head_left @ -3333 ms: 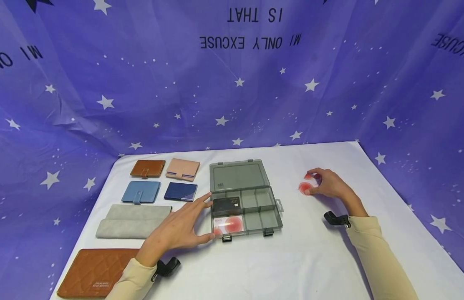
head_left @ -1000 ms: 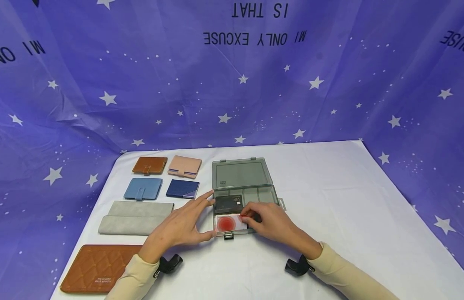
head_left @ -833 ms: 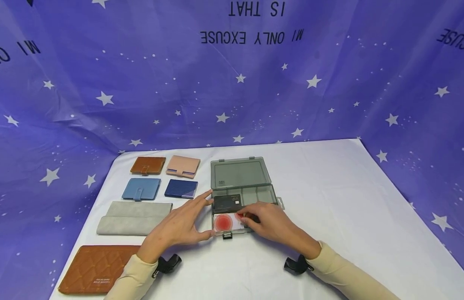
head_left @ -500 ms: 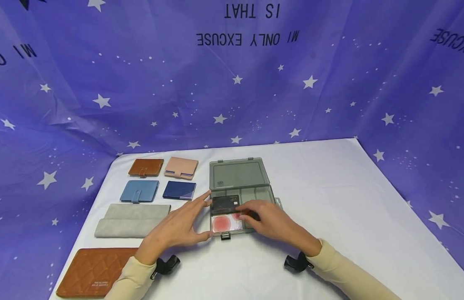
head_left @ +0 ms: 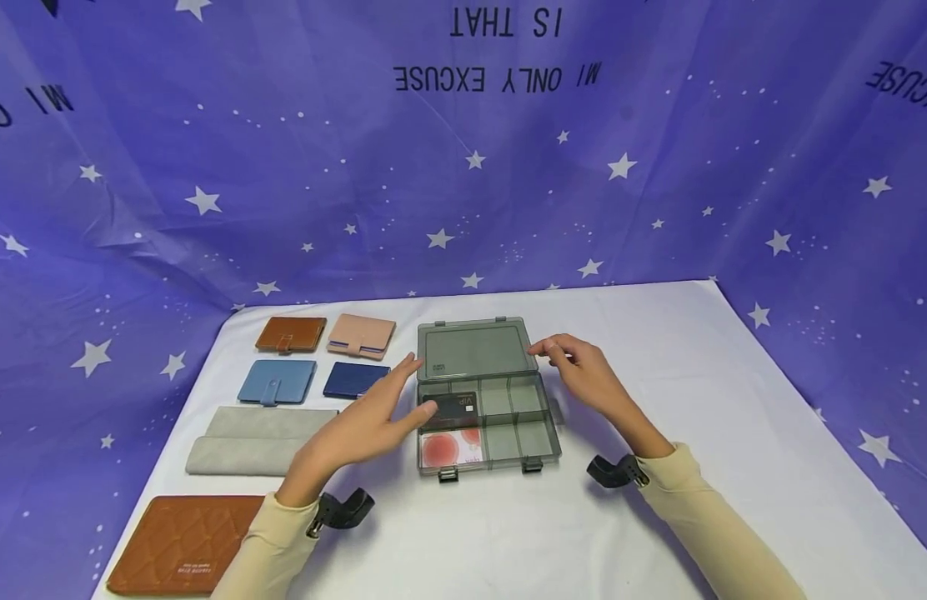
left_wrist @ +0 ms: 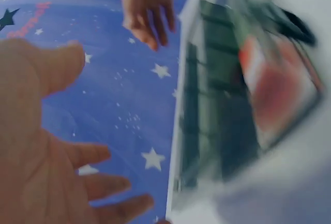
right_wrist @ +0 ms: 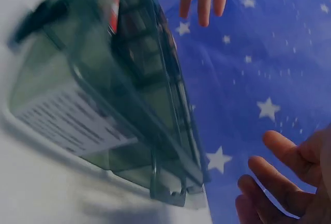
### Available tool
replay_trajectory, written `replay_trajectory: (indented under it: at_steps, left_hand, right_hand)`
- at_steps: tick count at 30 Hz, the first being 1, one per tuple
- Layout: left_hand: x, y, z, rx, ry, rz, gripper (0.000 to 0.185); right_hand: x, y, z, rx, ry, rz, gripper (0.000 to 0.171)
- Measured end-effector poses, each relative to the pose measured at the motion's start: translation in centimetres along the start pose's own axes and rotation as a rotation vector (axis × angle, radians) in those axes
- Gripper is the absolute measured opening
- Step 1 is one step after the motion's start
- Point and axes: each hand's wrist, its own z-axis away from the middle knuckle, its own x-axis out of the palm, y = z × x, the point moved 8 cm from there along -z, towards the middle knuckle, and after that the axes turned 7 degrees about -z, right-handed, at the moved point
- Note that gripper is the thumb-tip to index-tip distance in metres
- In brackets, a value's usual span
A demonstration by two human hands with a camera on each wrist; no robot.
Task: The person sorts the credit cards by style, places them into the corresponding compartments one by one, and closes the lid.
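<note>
A smoky clear compartment box (head_left: 531, 454) lies open on the white table, its lid (head_left: 474, 350) flat behind it. Inside sit a black VIP card (head_left: 456, 407) and a white card with red circles (head_left: 452, 450). My left hand (head_left: 373, 417) hovers at the box's left side, fingers straight, fingertips near the lid's left edge. My right hand (head_left: 579, 371) is open at the lid's right edge, holding nothing. The left wrist view shows the box (left_wrist: 227, 105) blurred, with my left hand (left_wrist: 46, 146) spread. The right wrist view shows the box (right_wrist: 129, 110) and my right hand's fingers (right_wrist: 279, 172).
Left of the box lie a brown wallet (head_left: 291, 334), a pink wallet (head_left: 362, 335), a light blue wallet (head_left: 278, 381), a navy card holder (head_left: 354, 380), a grey pouch (head_left: 253, 439) and a large brown quilted wallet (head_left: 186, 543). A purple star cloth (head_left: 658, 167) hangs behind.
My right hand has left the red-circle card in the near-left compartment and moved up to the lid's right edge. My left hand lifted from the box's left wall toward the lid's left edge.
</note>
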Motion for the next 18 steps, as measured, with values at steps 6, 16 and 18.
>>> replay_trajectory:
  at_steps: [6, 16, 18]
  left_hand:
    - [0.4, -0.5, -2.4, -0.124, 0.032, 0.15, 0.082]
    - [2.5, -3.0, -4.8, -0.305, 0.168, 0.49, 0.072]
    - [2.7, -3.1, -4.9, -0.315, 0.181, 0.528, 0.072]
  right_hand:
    - [0.4, 1.9, -1.5, 0.045, 0.05, -0.024, 0.036]
    - [2.9, 4.6, -1.4, 0.205, -0.097, -0.236, 0.056]
    - [3.2, 4.8, -1.4, 0.219, -0.114, -0.292, 0.058]
